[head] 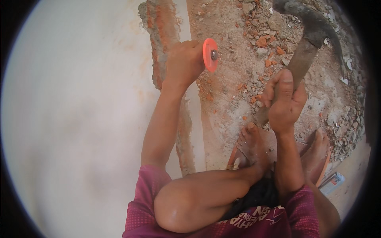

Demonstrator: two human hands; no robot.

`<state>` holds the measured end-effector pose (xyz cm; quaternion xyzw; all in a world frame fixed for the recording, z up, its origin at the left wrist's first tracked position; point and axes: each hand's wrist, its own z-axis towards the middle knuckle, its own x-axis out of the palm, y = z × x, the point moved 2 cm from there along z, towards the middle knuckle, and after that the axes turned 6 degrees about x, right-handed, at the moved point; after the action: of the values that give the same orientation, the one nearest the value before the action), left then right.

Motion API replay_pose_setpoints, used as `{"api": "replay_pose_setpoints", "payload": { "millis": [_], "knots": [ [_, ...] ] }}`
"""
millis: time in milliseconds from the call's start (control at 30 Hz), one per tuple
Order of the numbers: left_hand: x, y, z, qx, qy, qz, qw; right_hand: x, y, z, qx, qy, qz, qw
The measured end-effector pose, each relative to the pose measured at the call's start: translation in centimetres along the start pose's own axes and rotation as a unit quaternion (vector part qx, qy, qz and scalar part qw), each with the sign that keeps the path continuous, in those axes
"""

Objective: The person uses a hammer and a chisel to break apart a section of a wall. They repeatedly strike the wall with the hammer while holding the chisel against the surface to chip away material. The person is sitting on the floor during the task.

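My left hand [186,62] is closed around a chisel whose round orange hand guard [210,55] and metal struck end face up towards me; its grip and tip are hidden by the fist. Just beyond the fist runs a rough channel [162,38] cut through white plaster into red brick, low on the wall. On the right, my right hand [284,101] grips the wooden handle of a claw hammer [305,59]. The dark metal head, with its long curved claw, is raised at the upper right, apart from the chisel.
The white wall [83,113] fills the left side. Brick and plaster rubble [262,41] litters the floor ahead and to the right. My bare feet rest on a low reddish board or stool [269,142]. A small printed packet or can [332,184] lies at the lower right.
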<state>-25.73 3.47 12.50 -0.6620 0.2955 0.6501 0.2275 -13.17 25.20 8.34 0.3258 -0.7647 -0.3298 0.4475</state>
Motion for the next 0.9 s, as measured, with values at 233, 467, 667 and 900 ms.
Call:
{"api": "replay_pose_setpoints", "payload": {
  "millis": [233,467,667,900],
  "knots": [
    [0.0,1.5,0.0,-0.029,-0.03,-0.016,0.999,-1.8,0.8,1.0,0.022,-0.025,0.224,0.974],
    [-0.9,1.7,0.9,-0.022,-0.07,-0.014,0.997,-5.3,3.6,1.8,-0.099,0.075,0.279,0.952],
    [-0.3,2.1,1.4,-0.015,-0.061,0.013,0.998,-5.6,3.8,1.8,-0.083,0.098,0.26,0.957],
    [-0.5,2.0,1.9,-0.028,-0.056,0.034,0.997,-2.1,-0.7,0.0,-0.036,-0.043,0.311,0.949]
  ]
}}
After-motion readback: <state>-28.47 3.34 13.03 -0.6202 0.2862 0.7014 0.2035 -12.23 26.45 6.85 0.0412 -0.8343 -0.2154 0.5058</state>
